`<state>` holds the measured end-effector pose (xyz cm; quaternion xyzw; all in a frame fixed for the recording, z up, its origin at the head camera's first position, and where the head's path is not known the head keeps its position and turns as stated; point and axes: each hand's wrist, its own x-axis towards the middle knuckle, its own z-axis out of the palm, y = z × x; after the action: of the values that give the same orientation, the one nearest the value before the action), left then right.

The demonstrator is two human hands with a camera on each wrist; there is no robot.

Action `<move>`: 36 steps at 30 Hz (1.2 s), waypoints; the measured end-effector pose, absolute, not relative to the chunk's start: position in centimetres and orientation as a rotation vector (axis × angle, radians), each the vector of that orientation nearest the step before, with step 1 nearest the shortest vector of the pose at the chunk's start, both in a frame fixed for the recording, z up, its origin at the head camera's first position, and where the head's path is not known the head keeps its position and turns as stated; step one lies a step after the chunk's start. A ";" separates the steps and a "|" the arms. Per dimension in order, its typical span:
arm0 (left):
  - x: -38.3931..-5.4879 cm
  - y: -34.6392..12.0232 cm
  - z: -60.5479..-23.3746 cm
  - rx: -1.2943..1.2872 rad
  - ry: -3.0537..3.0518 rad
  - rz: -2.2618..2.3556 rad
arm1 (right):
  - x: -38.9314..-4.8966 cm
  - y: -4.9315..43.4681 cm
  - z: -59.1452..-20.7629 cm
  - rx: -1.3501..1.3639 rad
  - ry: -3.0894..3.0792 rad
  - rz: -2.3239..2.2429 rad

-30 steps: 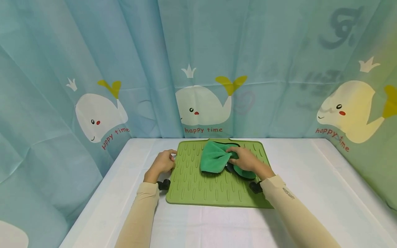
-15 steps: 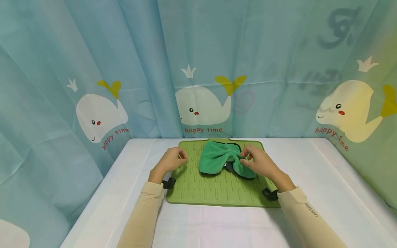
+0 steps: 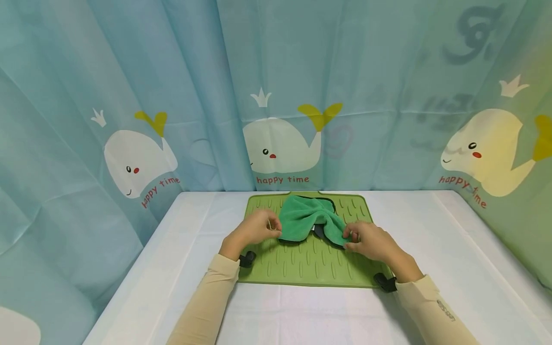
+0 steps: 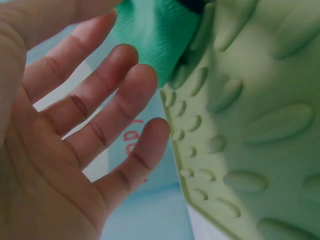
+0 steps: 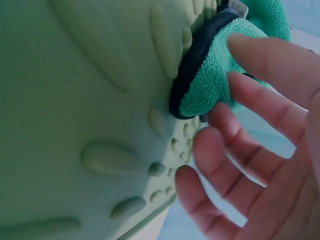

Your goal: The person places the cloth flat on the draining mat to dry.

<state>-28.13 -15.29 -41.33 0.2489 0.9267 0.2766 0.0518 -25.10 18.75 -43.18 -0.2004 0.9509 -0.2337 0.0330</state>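
A green cloth (image 3: 297,218) with dark edging lies rumpled, gathered at its middle, on a green ribbed mat (image 3: 297,266). My left hand (image 3: 258,227) hovers by the cloth's lower left corner, fingers loosely bent. In the left wrist view the fingers (image 4: 107,125) are spread apart, and the thumb tip is cut off at the top. My right hand (image 3: 373,242) is at the cloth's lower right corner. In the right wrist view its thumb and index finger stand apart in front of the cloth (image 5: 212,75); whether they touch it I cannot tell.
A white-covered table (image 3: 181,268) extends around the mat. Behind it hangs a blue curtain (image 3: 371,153) printed with whales. A small white label (image 5: 237,7) shows on the cloth. Dark camera mounts (image 3: 385,282) sit at both wrists.
The right hand has let go of the cloth's middle and moved right and down to its lower right corner. The left hand has moved from the mat's left edge rightward to the cloth.
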 end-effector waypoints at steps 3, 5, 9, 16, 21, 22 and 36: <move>-28.0 -14.9 -41.6 0.757 2.807 0.759 | -24.9 18.9 -43.3 -0.624 2.931 -0.668; -27.9 -14.7 -41.8 0.760 2.817 0.695 | -24.8 18.9 -43.3 -0.636 2.942 -0.637; -27.8 -14.2 -42.1 0.764 2.865 0.592 | -24.8 18.9 -43.3 -0.680 2.987 -0.567; -28.3 -14.2 -42.6 0.772 2.920 0.585 | -25.0 19.0 -43.6 -0.728 3.062 -0.487; -28.4 -14.8 -42.1 0.709 2.939 0.676 | -25.3 19.3 -43.6 -0.760 3.074 -0.503; -28.3 -15.0 -41.9 0.697 2.945 0.689 | -25.3 19.5 -43.5 -0.770 3.074 -0.519; -29.0 -18.3 -41.0 0.611 2.929 1.002 | -26.4 23.9 -42.5 -0.826 2.914 -1.178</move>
<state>-28.97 -18.31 -41.04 0.1936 0.9282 0.3177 -0.0067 -26.37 23.90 -42.46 -0.2539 0.8953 -0.3619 -0.0543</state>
